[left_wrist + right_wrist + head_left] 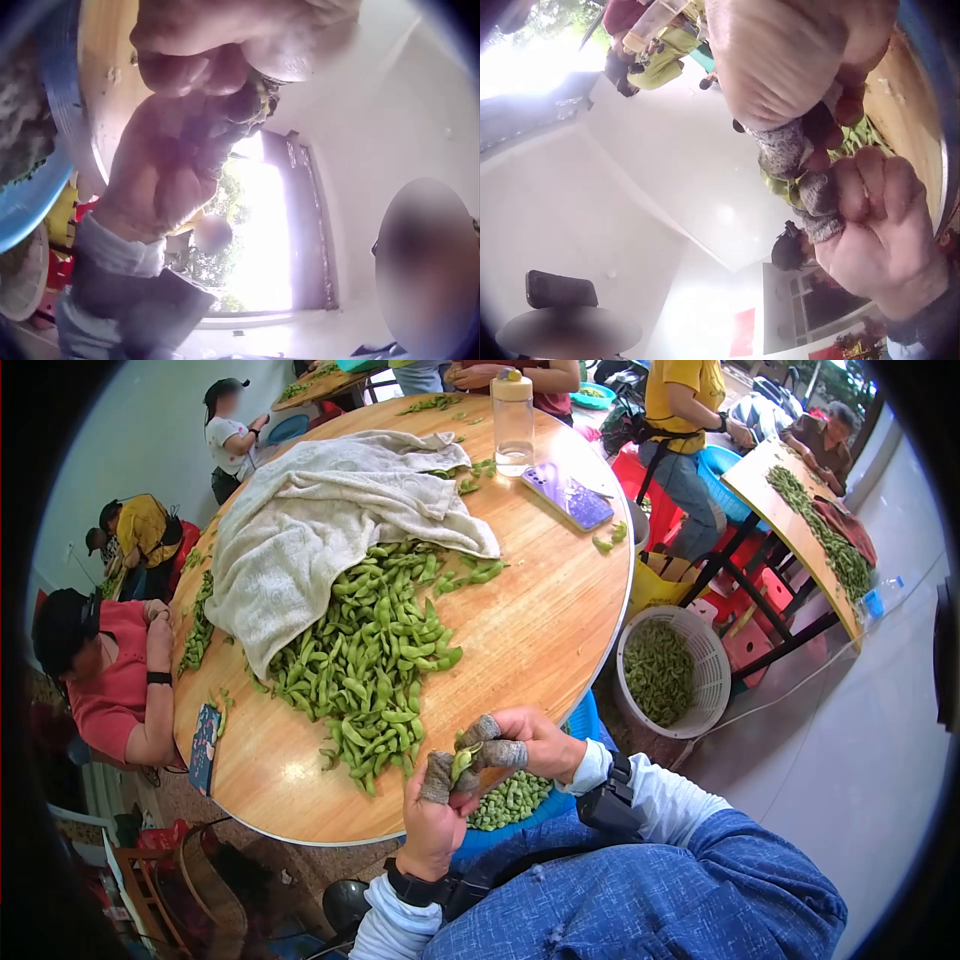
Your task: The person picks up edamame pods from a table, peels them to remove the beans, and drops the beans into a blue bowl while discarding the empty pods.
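A green soybean pod is pinched between my two hands, over the near edge of the round wooden table. My left hand grips it from below and left, with grey wraps on the thumb and a finger. From the upper right my right hand pinches the same pod, its fingertips wrapped in grey too. In the right wrist view the pod shows pale green between the wrapped fingers. Beneath the hands sits a blue basin holding shelled green beans.
A heap of pods covers the table's middle, partly under a grey towel. A bottle and a purple phone stand farther back. A white basket of pods is at right. A seated person is at left.
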`<state>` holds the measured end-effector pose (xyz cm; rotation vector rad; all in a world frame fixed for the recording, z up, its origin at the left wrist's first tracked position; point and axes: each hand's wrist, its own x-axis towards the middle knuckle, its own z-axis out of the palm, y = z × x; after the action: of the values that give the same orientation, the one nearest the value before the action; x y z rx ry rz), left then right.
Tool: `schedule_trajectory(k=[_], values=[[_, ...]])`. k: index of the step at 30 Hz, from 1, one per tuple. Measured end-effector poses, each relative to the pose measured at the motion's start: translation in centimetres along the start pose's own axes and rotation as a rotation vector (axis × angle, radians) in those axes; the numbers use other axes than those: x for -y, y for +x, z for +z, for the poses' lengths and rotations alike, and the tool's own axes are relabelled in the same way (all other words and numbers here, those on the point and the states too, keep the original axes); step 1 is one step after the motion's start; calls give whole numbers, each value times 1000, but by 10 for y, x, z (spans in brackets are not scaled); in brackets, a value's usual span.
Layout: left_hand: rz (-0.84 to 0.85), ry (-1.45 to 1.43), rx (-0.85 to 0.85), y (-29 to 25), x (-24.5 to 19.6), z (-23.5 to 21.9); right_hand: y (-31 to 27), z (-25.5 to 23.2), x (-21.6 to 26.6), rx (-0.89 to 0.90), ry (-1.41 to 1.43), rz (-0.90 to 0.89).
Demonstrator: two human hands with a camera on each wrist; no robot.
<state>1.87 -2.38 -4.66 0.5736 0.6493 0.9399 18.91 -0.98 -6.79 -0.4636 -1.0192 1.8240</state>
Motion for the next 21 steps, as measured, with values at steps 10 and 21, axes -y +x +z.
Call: schedule_trajectory(k=[10, 21], values=[[314, 891, -63, 3, -8, 1, -2, 21, 14, -121, -207, 151], [710, 1364, 52, 2, -3, -1, -2, 22, 11, -147, -208, 213]])
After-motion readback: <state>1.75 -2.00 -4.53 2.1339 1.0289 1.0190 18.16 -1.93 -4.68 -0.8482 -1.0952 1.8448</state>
